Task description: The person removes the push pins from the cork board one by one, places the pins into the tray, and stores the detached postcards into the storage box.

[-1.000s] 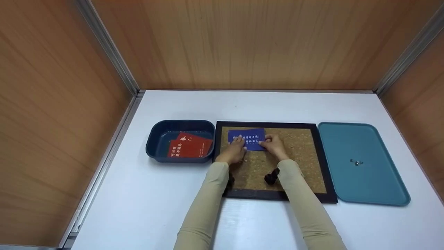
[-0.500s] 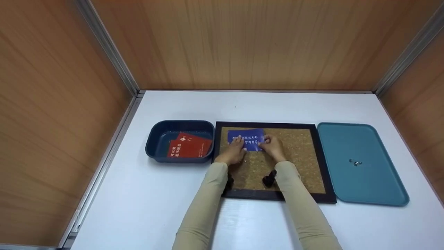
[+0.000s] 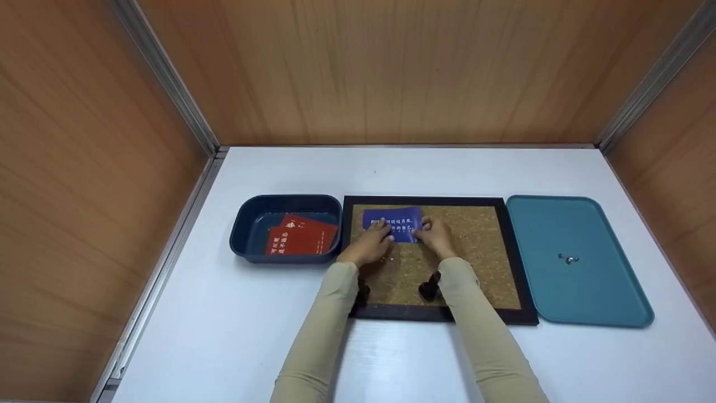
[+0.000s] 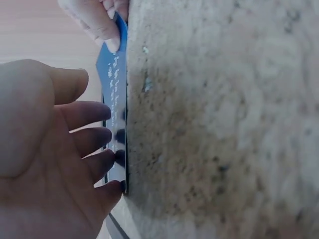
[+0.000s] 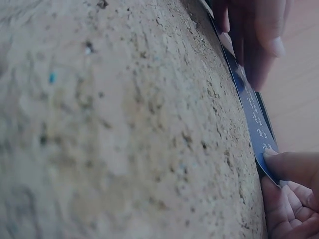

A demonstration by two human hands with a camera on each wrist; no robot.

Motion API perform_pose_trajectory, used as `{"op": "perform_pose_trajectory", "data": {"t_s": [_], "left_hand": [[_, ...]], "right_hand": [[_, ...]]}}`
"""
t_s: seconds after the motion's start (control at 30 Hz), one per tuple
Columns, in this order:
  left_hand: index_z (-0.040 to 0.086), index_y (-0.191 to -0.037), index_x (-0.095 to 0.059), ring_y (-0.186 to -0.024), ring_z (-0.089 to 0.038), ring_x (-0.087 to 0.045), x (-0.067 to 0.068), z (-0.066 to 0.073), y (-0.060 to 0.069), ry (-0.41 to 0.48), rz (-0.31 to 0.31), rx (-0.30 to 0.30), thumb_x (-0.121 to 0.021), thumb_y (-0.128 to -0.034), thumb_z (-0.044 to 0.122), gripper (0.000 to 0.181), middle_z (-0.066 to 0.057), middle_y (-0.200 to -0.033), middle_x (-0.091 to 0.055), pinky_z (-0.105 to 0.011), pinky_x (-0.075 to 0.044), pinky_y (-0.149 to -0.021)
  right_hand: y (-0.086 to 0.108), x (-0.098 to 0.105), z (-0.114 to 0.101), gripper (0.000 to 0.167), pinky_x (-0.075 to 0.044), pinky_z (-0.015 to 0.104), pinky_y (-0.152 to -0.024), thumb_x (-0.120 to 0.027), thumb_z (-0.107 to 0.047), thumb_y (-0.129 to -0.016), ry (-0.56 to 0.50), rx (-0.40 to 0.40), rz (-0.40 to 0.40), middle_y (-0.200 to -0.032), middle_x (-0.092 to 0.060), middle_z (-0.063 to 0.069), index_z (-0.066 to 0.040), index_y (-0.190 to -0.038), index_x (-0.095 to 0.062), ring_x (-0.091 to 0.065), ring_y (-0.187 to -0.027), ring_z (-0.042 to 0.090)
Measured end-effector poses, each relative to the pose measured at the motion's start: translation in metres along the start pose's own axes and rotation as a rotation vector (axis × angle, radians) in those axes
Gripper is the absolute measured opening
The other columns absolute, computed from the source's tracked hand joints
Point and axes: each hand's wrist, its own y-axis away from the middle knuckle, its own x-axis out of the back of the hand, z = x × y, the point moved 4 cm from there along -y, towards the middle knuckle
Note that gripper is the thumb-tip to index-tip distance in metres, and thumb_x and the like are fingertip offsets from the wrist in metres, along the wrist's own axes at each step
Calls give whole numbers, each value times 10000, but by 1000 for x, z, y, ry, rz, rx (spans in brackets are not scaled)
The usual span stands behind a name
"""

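Note:
In the head view a blue card [image 3: 403,215] with white lettering lies on the upper left of a black-framed cork board [image 3: 484,240]. My left hand [image 3: 369,243] rests its fingertips on the card's left part, fingers fairly straight and slightly spread, as the left wrist view also shows. My right hand [image 3: 437,238] pinches the card's right end. In the right wrist view the right thumb [image 5: 294,165] lies on top of the card [image 5: 254,122], with curled fingers beneath its corner. The left hand covers some of the lettering.
Left of the board stands a dark blue bin [image 3: 243,235] holding red cards [image 3: 302,238] with white lettering. To the right lies a teal tray [image 3: 582,296] with a few small metallic pieces [image 3: 569,259]. Wood-grain panels [image 3: 358,73] enclose the white table [image 3: 224,336].
The head view has shifted slightly, so everything sits a little further left. Both hands stay at the blue card, with only small movement in the right fingers.

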Motion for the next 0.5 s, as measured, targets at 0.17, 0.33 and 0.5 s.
{"op": "perform_pose_trajectory", "data": {"t_s": [0.17, 0.33, 0.5], "left_hand": [[73, -1492, -343, -1485, -316, -145, 10, 0, 4, 85, 64, -36, -383, -1047, 275, 490, -126, -1595, -196, -455, -158, -1213], [62, -1478, -370, -1454, -323, -248, 24, 0, 9, 130, 158, -77, -421, -1037, 253, 483, -145, -1570, -267, -452, -217, -1197], [61, -1477, -372, -1440, -299, -293, 40, -2, 16, 160, 246, -113, -435, -1031, 218, 477, -145, -1556, -303, -440, -254, -1186]], "right_hand": [[0, -1, 0, 295, -458, 265, -687, -677, -82, -863, -1, 0, -16, -921, -576, 97, 32, -1120, -585, -534, -807, 179], [0, 0, 0, 297, -459, 282, -705, -682, -110, -871, 14, -2, -22, -943, -574, 99, 18, -1122, -587, -533, -819, 184], [0, 0, 1, 287, -443, 272, -696, -684, -111, -867, 15, -5, -21, -922, -554, 72, 7, -1108, -581, -519, -809, 174]]}}
